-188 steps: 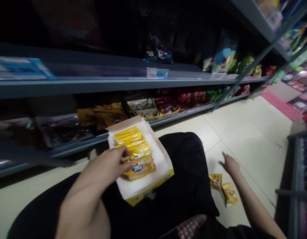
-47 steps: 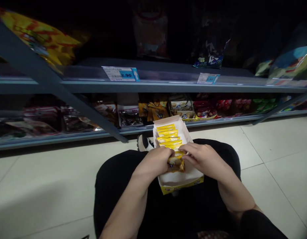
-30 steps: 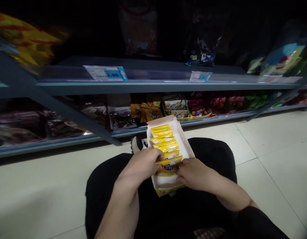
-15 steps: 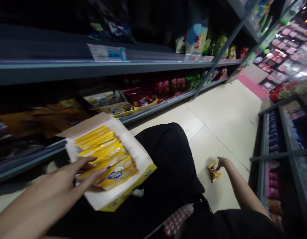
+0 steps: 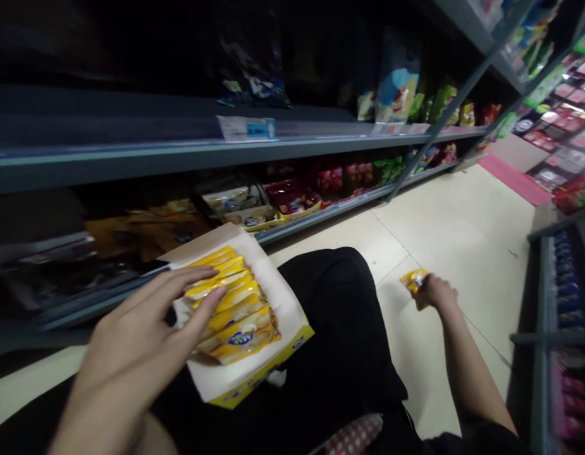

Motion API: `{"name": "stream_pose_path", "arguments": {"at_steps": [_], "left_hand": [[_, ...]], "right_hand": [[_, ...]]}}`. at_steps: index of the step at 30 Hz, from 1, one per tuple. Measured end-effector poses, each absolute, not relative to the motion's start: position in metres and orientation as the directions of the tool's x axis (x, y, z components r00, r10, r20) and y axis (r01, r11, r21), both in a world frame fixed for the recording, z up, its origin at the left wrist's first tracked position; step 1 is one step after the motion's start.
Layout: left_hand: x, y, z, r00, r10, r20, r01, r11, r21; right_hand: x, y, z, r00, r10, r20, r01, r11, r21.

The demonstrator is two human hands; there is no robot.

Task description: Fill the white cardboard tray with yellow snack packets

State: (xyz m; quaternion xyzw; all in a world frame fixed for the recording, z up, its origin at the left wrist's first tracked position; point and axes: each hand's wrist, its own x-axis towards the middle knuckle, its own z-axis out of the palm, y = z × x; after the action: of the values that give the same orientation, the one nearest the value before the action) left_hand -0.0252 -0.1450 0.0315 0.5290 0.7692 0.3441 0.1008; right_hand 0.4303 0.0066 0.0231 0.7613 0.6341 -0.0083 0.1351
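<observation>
An open white and yellow carton (image 5: 292, 316) rests on my lap, filled with a row of several yellow snack packets (image 5: 230, 306). My left hand (image 5: 145, 335) lies over the left side of that row, fingers stretched out and touching the packets. My right hand (image 5: 434, 294) is out to the right above the tiled floor, closed on one small yellow packet (image 5: 412, 279) that it holds off the floor.
Grey store shelves (image 5: 178, 148) with price tags run along the left and hold snack bags (image 5: 292, 199) on the bottom tier. Another shelf unit (image 5: 558, 303) stands at the right. Pale floor tiles (image 5: 463, 227) stretch ahead between them.
My right hand has lifted the yellow packet from the floor. My left hand has slid further over the row of packets in the carton.
</observation>
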Motion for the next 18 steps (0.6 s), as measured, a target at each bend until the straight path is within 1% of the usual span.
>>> {"name": "stream_pose_path", "arguments": {"at_steps": [1,2,3,4,5,6,8,10,11,12,13,14,15,16,17,18], "left_hand": [[-0.019,-0.141,0.038,-0.447,0.867,0.220,0.718,0.201,0.666],[-0.014,-0.137,0.041,-0.479,0.848,0.225,0.668,0.187,0.720],[-0.012,-0.134,0.043,-0.506,0.838,0.203,0.595,0.169,0.786],[-0.010,-0.132,0.044,-0.523,0.837,0.160,0.502,0.151,0.851],[-0.010,-0.131,0.043,-0.528,0.843,0.104,0.396,0.136,0.908],[-0.011,-0.130,0.042,-0.514,0.857,0.041,0.281,0.123,0.952],[-0.014,-0.131,0.039,-0.460,0.886,-0.058,0.064,0.098,0.993],[-0.019,-0.132,0.035,-0.434,0.892,-0.128,-0.093,0.097,0.991],[-0.022,-0.131,0.033,-0.452,0.878,-0.159,-0.137,0.107,0.985],[-0.025,-0.130,0.031,-0.489,0.853,-0.183,-0.160,0.118,0.980],[-0.029,-0.128,0.029,-0.539,0.819,-0.198,-0.173,0.122,0.977],[-0.033,-0.125,0.026,-0.598,0.777,-0.198,-0.183,0.108,0.977],[-0.037,-0.122,0.023,-0.658,0.730,-0.185,-0.189,0.077,0.979],[-0.041,-0.118,0.019,-0.712,0.682,-0.166,-0.192,0.038,0.981],[-0.045,-0.115,0.016,-0.756,0.638,-0.147,-0.189,0.002,0.982],[-0.049,-0.112,0.012,-0.788,0.602,-0.130,-0.180,-0.024,0.983]], "right_hand": [[0.413,0.020,0.036,0.129,0.982,-0.138,0.980,-0.105,0.168],[0.391,0.031,0.051,-0.011,1.000,-0.022,0.994,0.014,0.105],[0.364,0.037,0.067,-0.223,0.969,0.109,0.975,0.223,0.010],[0.333,0.038,0.083,-0.449,0.872,0.195,0.879,0.470,-0.082],[0.300,0.036,0.098,-0.631,0.739,0.236,0.725,0.670,-0.160],[0.266,0.029,0.110,-0.756,0.611,0.237,0.570,0.791,-0.221],[0.204,0.012,0.121,-0.896,0.390,0.212,0.323,0.901,-0.291],[0.157,-0.001,0.118,-0.942,0.258,0.213,0.186,0.933,-0.307],[0.142,-0.004,0.111,-0.950,0.216,0.226,0.134,0.935,-0.328],[0.130,-0.003,0.103,-0.950,0.193,0.246,0.093,0.925,-0.368],[0.123,0.002,0.093,-0.941,0.197,0.274,0.061,0.898,-0.435],[0.118,0.009,0.083,-0.923,0.236,0.304,0.042,0.848,-0.529],[0.116,0.018,0.072,-0.892,0.313,0.325,0.034,0.765,-0.643],[0.114,0.027,0.061,-0.849,0.421,0.320,0.032,0.645,-0.763],[0.112,0.035,0.051,-0.802,0.532,0.273,0.034,0.496,-0.868],[0.110,0.042,0.040,-0.767,0.613,0.190,0.036,0.336,-0.941]]}}
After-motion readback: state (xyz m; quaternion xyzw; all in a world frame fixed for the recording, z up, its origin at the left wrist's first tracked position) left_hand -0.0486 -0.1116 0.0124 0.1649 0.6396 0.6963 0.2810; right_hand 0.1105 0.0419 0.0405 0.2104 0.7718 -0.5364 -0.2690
